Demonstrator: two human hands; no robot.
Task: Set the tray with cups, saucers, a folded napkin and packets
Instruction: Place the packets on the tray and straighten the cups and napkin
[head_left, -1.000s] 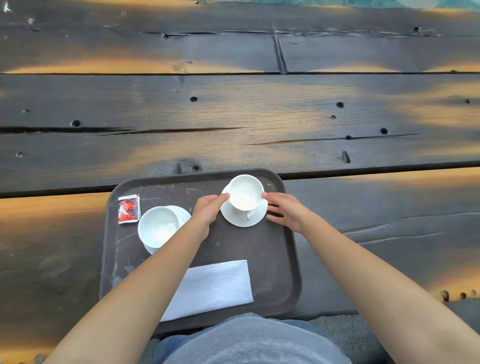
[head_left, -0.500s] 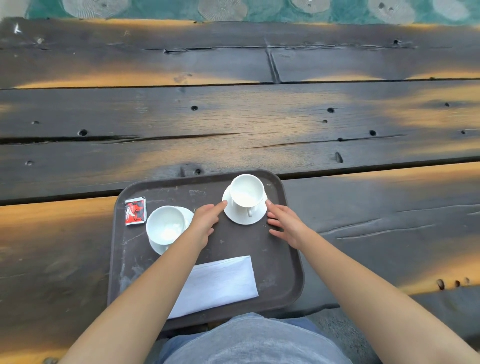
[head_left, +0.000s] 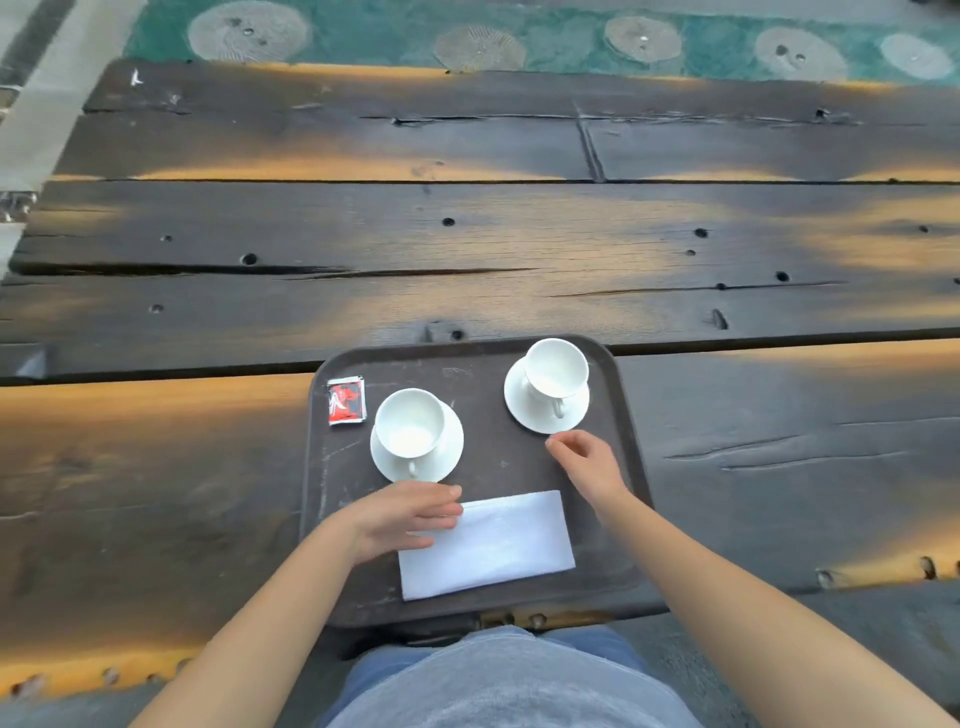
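Left hand (head_left: 400, 514) over napkin (head_left: 498, 545); right hand (head_left: 587, 462) beside saucer (head_left: 523, 415).

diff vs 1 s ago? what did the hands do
Both hands came off the far saucer. The left hand drew back toward the body, now over the left end of the napkin; the right hand pulled back just short of that saucer, holding nothing. Near cup, far cup, packet and napkin stayed put on the tray.

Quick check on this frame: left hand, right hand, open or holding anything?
Left hand: open, fingers straight over the napkin's left corner.
Right hand: open, fingers loosely curled, holding nothing, near the far saucer.
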